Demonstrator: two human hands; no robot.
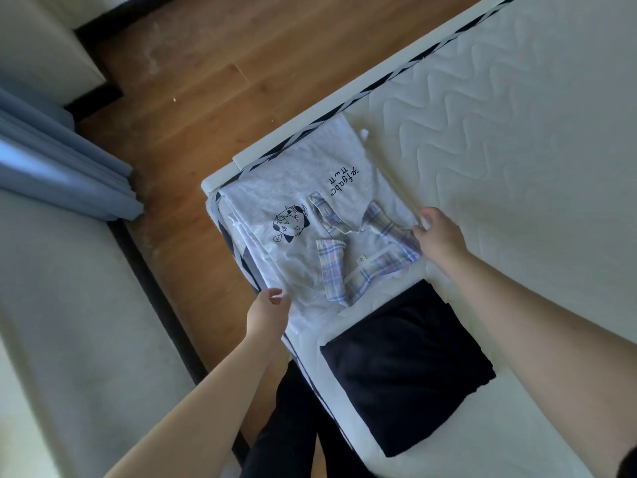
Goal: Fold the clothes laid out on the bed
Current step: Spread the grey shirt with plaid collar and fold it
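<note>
Nearest, a folded dark garment (406, 367) lies flat on the white mattress (517, 132), apparently done. Just beyond it, at the mattress corner, sits a white printed T-shirt (293, 188) with a plaid collared shirt (362, 250) lying on top. The left hand (267, 313) pinches the near-left edge of the white fabric; the right hand (437, 236) has its fingers curled on the plaid shirt's right edge, where it meets the T-shirt. Both garments look thin, light and limp, so they will likely sag and crease rather than hold shape. Taking hold at edges or corners and keeping the cloth taut between both hands seems the safest grip; the collar is the only stiffer part.
</note>
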